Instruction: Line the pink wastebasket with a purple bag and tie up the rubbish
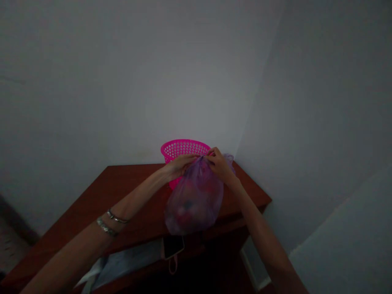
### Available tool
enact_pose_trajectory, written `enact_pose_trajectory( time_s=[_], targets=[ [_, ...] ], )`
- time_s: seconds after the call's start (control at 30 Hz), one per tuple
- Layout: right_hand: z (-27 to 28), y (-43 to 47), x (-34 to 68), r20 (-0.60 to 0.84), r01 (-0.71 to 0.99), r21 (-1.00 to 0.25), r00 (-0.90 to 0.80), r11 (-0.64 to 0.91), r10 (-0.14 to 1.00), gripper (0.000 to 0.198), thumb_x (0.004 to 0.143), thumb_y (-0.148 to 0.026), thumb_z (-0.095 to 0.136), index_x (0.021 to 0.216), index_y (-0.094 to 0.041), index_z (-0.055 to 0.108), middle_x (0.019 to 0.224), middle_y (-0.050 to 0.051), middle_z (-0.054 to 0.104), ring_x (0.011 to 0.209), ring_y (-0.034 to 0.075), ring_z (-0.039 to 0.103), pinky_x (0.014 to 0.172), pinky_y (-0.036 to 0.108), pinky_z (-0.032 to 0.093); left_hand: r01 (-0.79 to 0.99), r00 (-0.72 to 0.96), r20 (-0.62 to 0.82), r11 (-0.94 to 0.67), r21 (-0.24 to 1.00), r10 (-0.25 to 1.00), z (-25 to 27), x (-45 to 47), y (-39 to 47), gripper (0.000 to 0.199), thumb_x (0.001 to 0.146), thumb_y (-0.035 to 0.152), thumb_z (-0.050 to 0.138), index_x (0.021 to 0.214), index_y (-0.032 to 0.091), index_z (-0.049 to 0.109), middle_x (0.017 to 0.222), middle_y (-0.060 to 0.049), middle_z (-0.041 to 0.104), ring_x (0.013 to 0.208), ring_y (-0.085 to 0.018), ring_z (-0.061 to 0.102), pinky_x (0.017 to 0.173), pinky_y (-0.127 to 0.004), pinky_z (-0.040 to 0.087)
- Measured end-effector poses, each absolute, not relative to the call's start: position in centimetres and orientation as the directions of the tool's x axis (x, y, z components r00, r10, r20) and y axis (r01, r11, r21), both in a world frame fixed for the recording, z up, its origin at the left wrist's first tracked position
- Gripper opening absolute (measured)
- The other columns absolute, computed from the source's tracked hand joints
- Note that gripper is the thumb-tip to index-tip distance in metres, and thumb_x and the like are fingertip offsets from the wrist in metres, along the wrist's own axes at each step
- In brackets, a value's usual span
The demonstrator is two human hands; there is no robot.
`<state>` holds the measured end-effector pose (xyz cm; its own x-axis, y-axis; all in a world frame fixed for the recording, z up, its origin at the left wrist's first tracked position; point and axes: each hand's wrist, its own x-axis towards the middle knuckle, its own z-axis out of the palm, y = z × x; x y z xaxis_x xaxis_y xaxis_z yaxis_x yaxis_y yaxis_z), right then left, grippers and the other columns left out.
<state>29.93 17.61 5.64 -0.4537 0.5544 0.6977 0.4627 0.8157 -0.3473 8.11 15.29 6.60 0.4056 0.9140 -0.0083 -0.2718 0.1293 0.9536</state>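
Note:
A purple see-through plastic bag [196,200] hangs full in front of the desk's near edge, with blurred reddish and pale contents showing through. My left hand [181,164] pinches its gathered neck from the left. From the right, my right hand [219,163] grips the same neck, fingertips close to those of the left. Part of the bag's top sticks out behind the right hand. A pink perforated plastic basket [185,143] stands on the desk just behind the bag, its lower front partly hidden by the bag and my left hand.
The reddish-brown wooden desk [134,183] stands against a pale wall [183,81] and near the corner at right. Below its top, an open shelf holds a phone [173,246] with a strap loop and some papers [128,261].

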Motion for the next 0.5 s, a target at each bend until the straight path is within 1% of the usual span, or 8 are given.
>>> enact_pose_trajectory(
  time_s=[0.07, 0.2, 0.27, 0.3, 0.37, 0.43, 0.5],
  targets=[
    [5.2, 17.3, 29.5, 0.705, 0.449, -0.368, -0.436, 0.814, 0.559, 0.031, 0.085, -0.008, 0.058, 0.101, -0.023, 0.080, 0.114, 0.010, 0.058, 0.101, 0.023, 0.056, 0.098, 0.043, 0.048, -0.260, 0.372, 0.042, 0.060, 0.964, 0.927, 6.2, 8.3, 15.6, 0.019, 0.077, 0.023, 0.081, 0.096, 0.018, 0.081, 0.091, -0.009, 0.080, 0.071, -0.019, 0.069, 0.067, -0.029, 0.055],
    [5.2, 17.0, 29.5, 0.653, 0.389, -0.507, -0.409, 0.769, 0.637, 0.022, 0.086, -0.018, 0.066, 0.093, -0.031, 0.082, 0.117, 0.006, 0.064, 0.108, 0.025, 0.058, 0.103, 0.045, 0.048, -0.167, 0.283, 0.103, -0.056, 0.984, 0.953, 5.6, 8.2, 16.3, 0.014, 0.075, 0.026, 0.083, 0.082, 0.014, 0.079, 0.077, -0.007, 0.076, 0.064, -0.015, 0.064, 0.061, -0.026, 0.050],
    [4.9, 16.8, 30.1, 0.659, 0.314, -0.565, -0.386, 0.763, 0.646, 0.019, 0.086, -0.023, 0.068, 0.093, -0.032, 0.083, 0.122, 0.004, 0.067, 0.114, 0.026, 0.060, 0.108, 0.046, 0.047, -0.154, 0.217, 0.171, -0.139, 0.978, 0.961, 5.5, 7.4, 16.3, 0.015, 0.075, 0.028, 0.083, 0.081, 0.015, 0.078, 0.077, -0.006, 0.076, 0.066, -0.015, 0.065, 0.063, -0.025, 0.051],
    [4.5, 16.6, 30.5, 0.673, 0.266, -0.589, -0.362, 0.763, 0.645, 0.019, 0.086, -0.025, 0.069, 0.094, -0.033, 0.084, 0.124, 0.004, 0.068, 0.117, 0.027, 0.061, 0.110, 0.047, 0.046, -0.165, 0.167, 0.211, -0.184, 0.969, 0.963, 5.4, 6.8, 16.1, 0.015, 0.075, 0.028, 0.082, 0.080, 0.015, 0.077, 0.077, -0.006, 0.076, 0.068, -0.016, 0.068, 0.066, -0.026, 0.053],
    [3.2, 15.8, 31.8, 0.685, 0.181, -0.645, -0.293, 0.743, 0.667, 0.018, 0.086, -0.032, 0.070, 0.096, -0.035, 0.084, 0.126, 0.004, 0.071, 0.121, 0.028, 0.063, 0.113, 0.050, 0.046, -0.221, 0.006, 0.267, -0.259, 0.940, 0.964, 4.9, 5.2, 15.6, 0.014, 0.075, 0.027, 0.081, 0.076, 0.016, 0.072, 0.075, -0.004, 0.075, 0.070, -0.019, 0.071, 0.070, -0.028, 0.056],
    [1.1, 14.7, 33.3, 0.649, 0.142, -0.720, -0.208, 0.679, 0.732, 0.016, 0.085, -0.041, 0.072, 0.095, -0.036, 0.085, 0.119, 0.004, 0.076, 0.116, 0.028, 0.067, 0.109, 0.051, 0.050, -0.310, -0.173, 0.239, -0.283, 0.908, 0.956, 3.6, 3.3, 14.7, 0.010, 0.074, 0.021, 0.077, 0.073, 0.017, 0.068, 0.071, -0.002, 0.074, 0.067, -0.019, 0.072, 0.069, -0.029, 0.058],
    [-1.5, 13.4, 34.8, 0.545, 0.132, -0.819, -0.120, 0.558, 0.830, 0.019, 0.083, -0.049, 0.075, 0.092, -0.035, 0.085, 0.098, 0.005, 0.079, 0.095, 0.029, 0.073, 0.093, 0.051, 0.059, -0.413, -0.284, 0.145, -0.257, 0.874, 0.948, 1.7, 1.3, 13.6, 0.007, 0.075, 0.015, 0.072, 0.071, 0.019, 0.067, 0.071, 0.000, 0.073, 0.066, -0.018, 0.073, 0.071, -0.029, 0.061]
  ],
)
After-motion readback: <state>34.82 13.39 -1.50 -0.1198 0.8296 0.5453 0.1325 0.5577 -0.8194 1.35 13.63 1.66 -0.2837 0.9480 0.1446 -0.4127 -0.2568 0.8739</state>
